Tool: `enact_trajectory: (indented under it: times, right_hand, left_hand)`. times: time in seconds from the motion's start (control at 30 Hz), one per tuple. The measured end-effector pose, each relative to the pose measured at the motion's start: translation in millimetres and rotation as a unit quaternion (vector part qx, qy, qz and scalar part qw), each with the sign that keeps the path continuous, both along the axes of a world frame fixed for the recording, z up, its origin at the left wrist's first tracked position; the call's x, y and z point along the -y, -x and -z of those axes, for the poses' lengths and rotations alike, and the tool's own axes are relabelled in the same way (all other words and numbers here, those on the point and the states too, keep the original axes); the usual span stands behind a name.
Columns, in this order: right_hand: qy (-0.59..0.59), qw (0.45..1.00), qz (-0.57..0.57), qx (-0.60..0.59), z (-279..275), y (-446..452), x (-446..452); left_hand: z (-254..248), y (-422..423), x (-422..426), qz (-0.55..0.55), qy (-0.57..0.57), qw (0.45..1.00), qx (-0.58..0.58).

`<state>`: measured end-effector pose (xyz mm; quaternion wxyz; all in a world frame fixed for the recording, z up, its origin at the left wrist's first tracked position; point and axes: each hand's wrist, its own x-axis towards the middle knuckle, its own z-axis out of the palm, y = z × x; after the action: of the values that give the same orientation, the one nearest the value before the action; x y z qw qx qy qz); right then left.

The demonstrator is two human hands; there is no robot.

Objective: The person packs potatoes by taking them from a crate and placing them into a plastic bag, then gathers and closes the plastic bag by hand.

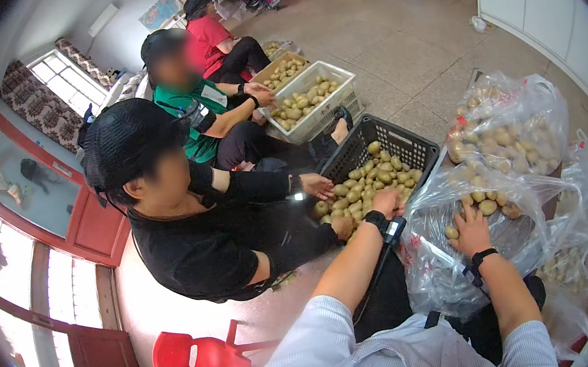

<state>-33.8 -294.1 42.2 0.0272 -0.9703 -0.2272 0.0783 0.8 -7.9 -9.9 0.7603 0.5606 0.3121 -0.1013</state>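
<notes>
My left hand [388,204] is over the near right side of a black plastic crate [429,145] full of potatoes [366,181]. Its fingers point down and are mostly hidden, so I cannot see whether it holds one. My right hand [470,231] reaches into a clear plastic bag [431,269] on the right, fingers spread. Just beyond its fingertips lie several potatoes [487,206], and a single potato [451,232] is beside its left edge. Both my wrists wear black bands. Across the crate, a person in black has both hands [319,186] at the potatoes.
A second full bag of potatoes [502,134] stands behind the open one. Farther off, people in green and red sit by a white crate [345,89] and a cardboard box [294,56] of potatoes. A red stool [205,360] is at lower left; white cabinets [542,3] line the right.
</notes>
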Motion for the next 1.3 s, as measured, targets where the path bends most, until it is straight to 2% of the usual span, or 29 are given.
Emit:
enact_trajectory:
  times: [0.3, 0.37, 0.47, 0.63, 0.87, 0.93, 0.97, 1.03, 1.1, 1.2, 1.3]
  right_hand:
    - [-0.029, 0.999, 0.006, 0.044, 22.4, 14.6, 3.1]
    - [-0.043, 0.991, -0.039, 0.121, 22.4, 17.9, 1.4]
    - [-0.057, 0.985, -0.098, 0.128, 30.1, 18.3, -0.5]
    - [-0.073, 0.984, -0.109, 0.124, 44.8, 19.3, 2.1]
    - [-0.069, 0.985, -0.113, 0.111, 53.7, 19.9, 8.3]
    - [-0.059, 0.986, -0.114, 0.104, 52.6, 20.8, 8.4]
    - [-0.049, 0.987, -0.116, 0.097, 51.8, 21.3, 8.3]
    - [-0.057, 0.987, -0.118, 0.095, 45.4, 23.9, 8.4]
    - [-0.065, 0.986, -0.12, 0.094, 40.8, 25.0, 8.9]
    - [-0.125, 0.979, -0.125, 0.1, 37.7, 26.3, 11.8]
    - [-0.165, 0.975, -0.108, 0.107, 35.1, 29.4, 14.6]
  left_hand:
    - [-4.3, -0.9, -3.1, -0.015, 0.035, 0.999, -0.012]
    - [-8.1, -0.9, -2.8, -0.026, 0.026, 0.999, -0.031]
    - [-6.9, 0.0, -2.5, -0.041, 0.024, 0.998, -0.037]
    - [4.1, -1.4, -7.0, -0.02, 0.038, 0.999, -0.008]
    - [17.9, -3.5, -10.4, -0.061, 0.061, 0.996, -0.017]
    - [42.1, -5.4, -20.4, -0.067, 0.073, 0.995, -0.017]
    - [70.5, -5.0, -31.4, 0.025, -0.137, 0.983, 0.116]
    - [67.3, -0.3, -34.9, 0.115, -0.337, 0.902, 0.242]
    - [45.5, 2.7, -35.7, 0.225, -0.545, 0.797, 0.133]
    - [17.0, 6.1, -34.2, 0.3, -0.629, 0.716, 0.034]
    - [10.9, 6.5, -32.4, 0.315, -0.646, 0.695, 0.012]
